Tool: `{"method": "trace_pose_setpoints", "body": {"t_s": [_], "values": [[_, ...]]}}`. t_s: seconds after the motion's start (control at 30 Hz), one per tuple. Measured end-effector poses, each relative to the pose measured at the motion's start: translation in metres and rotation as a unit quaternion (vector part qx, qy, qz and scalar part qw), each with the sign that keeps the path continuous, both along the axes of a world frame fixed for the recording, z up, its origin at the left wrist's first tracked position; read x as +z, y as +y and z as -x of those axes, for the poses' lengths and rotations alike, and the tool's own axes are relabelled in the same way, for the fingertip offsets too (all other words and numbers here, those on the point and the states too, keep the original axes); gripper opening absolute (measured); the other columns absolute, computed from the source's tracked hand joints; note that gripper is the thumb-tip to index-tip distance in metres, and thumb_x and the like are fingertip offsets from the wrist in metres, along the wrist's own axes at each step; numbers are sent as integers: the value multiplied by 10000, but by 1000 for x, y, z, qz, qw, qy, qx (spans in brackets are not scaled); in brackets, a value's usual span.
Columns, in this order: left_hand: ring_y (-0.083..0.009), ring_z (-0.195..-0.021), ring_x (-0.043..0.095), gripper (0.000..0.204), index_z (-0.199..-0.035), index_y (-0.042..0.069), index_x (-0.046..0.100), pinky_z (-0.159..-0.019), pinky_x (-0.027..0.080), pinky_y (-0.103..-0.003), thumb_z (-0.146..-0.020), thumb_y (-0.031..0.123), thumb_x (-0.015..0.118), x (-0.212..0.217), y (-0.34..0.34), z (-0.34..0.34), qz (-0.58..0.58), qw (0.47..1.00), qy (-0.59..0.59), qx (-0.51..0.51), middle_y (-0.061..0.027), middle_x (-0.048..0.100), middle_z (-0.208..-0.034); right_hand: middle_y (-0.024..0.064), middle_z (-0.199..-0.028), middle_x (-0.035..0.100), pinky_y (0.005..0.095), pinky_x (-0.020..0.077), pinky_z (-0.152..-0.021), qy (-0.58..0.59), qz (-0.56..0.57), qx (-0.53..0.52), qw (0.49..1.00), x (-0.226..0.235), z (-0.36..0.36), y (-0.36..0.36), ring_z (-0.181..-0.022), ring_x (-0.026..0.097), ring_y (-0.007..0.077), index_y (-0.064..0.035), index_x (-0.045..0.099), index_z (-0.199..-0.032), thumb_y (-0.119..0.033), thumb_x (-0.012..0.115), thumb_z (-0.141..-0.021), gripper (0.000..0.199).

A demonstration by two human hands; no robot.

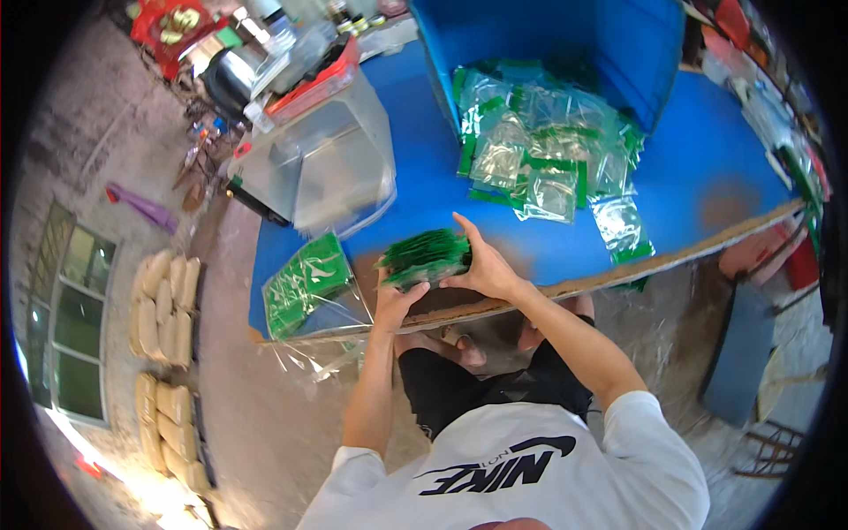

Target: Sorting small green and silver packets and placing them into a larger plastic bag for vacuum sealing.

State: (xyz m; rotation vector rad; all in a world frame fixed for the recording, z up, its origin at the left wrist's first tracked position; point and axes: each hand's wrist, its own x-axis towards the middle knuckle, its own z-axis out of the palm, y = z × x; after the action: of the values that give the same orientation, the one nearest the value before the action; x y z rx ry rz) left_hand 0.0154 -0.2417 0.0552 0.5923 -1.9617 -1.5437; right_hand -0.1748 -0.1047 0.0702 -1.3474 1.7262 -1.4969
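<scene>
Two bare hands meet on one stack of green packets (426, 256), held just above the near edge of the blue table (707, 168). Left hand (395, 300): under and against the near left end of the stack, fingers curled up around it, grip closed on the packets. Right hand (484, 265): on the right end of the stack, fingers spread over the top and side, grip likewise closed on it. Stack: flat green packets pressed together, lying roughly level, tilted slightly up to the right.

Clear bag (311, 287): left of the stack, near the table's front left corner, holding more green packets; its loose open end hangs over the table edge. Clear plastic bin (327, 159): behind the bag, on the left part of the table, well apart from the hands. Heap of clear pouches (543, 146) with green strips: far side of the table, right of centre, piled against a blue upright board (565, 35); one pouch lies apart near the front edge. Table edge: bare brown board showing along the front.

Tan sacks (163, 305): stacked on the floor to the left, beside a window (66, 318). White shirt and dark shorts of the person fill the lower middle.
</scene>
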Motion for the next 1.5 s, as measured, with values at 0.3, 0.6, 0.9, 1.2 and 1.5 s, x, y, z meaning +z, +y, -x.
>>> {"method": "trace_pose_setpoints", "body": {"t_s": [0.3,0.6,0.9,1.2,1.5], "values": [[-220,-1229,529,866,-1465,73,311,-1047,437,-377,-748,-19,787,-1,-4,22,-122,991,31,-47,-78,534,-1314,312,-1424,436,477,389,-1096,22,8,31,999,-3,17,-12,-1314,461,448,-76,63,-1580,-284,932,-626,1307],[-220,-1191,566,704,-1338,20,492,-1021,463,-393,-727,36,841,19,8,24,-34,997,56,-30,-100,582,-1270,277,-1380,496,463,426,-1056,84,1,30,996,-3,5,-8,-1284,494,423,-39,311,-1465,-341,912,-639,1065],[-241,-1176,569,801,-1423,26,457,-1006,454,-384,-761,209,869,15,-4,12,105,991,-61,-50,-115,585,-1310,256,-1288,561,478,441,-1019,54,-52,84,994,8,10,5,-1249,520,419,-28,347,-1423,-329,895,-651,994],[-245,-1406,377,1132,-1606,145,90,-1145,342,-408,-760,52,837,15,13,17,-108,977,173,-57,-124,300,-1574,245,-1300,563,491,429,-1044,88,-4,66,994,18,2,-2,-1231,518,460,-59,322,-1458,-286,890,-669,998],[-234,-1401,379,1127,-1599,114,119,-1131,362,-397,-742,53,848,23,18,21,-133,967,206,-64,-124,354,-1540,255,-1310,556,483,459,-1009,59,-37,64,995,23,2,-1,-1216,554,431,-50,290,-1464,-298,904,-671,1033]]}}
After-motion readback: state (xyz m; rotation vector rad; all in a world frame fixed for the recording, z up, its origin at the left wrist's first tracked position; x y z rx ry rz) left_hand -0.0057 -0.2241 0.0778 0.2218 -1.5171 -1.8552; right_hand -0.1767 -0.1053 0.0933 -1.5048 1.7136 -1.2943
